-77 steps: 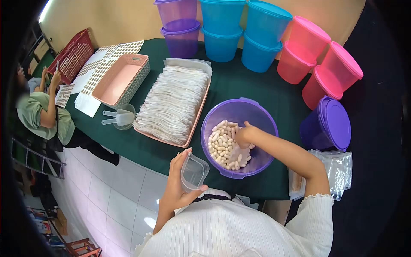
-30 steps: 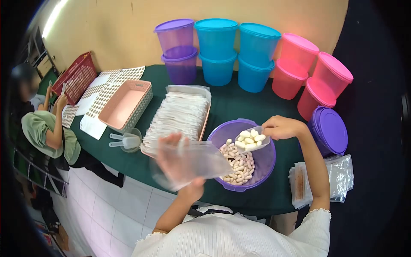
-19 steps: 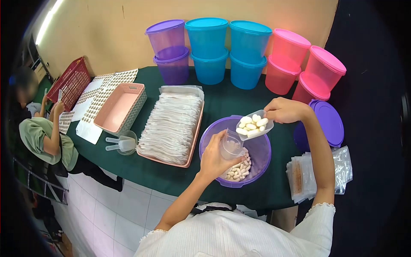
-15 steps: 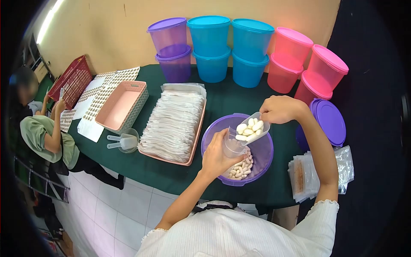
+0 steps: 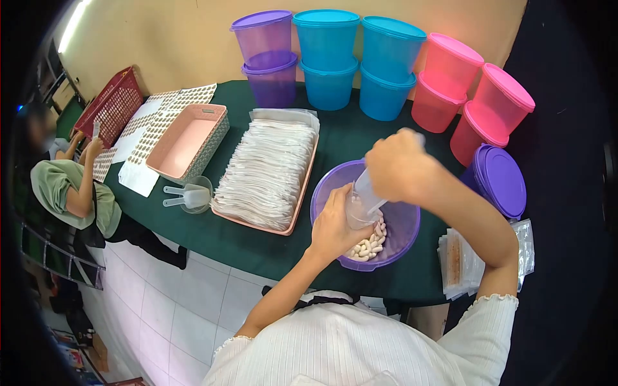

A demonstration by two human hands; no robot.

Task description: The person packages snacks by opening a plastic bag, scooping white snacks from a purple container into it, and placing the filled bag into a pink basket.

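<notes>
My left hand (image 5: 335,222) is wrapped round a clear plastic cup (image 5: 356,215), held over the purple tub (image 5: 404,238). Above it, my right hand (image 5: 400,166) grips a translucent scoop (image 5: 365,192), now steeply tilted with its mouth at the cup's opening. What is inside the scoop is largely hidden by my fingers. White, pill-shaped pieces (image 5: 369,248) lie in the bottom of the tub, partly covered by my left hand and the cup.
A basket of white packets (image 5: 264,170), an empty pink basket (image 5: 183,145) and spare scoops (image 5: 187,195) stand left. Stacked lidded tubs (image 5: 328,58) line the back. Clear bags (image 5: 458,260) and a purple lidded tub (image 5: 505,183) are right. Another person (image 5: 71,193) is far left.
My right hand has tipped the scoop from nearly level to steep, bringing it down to the cup. The whole view has shifted slightly.
</notes>
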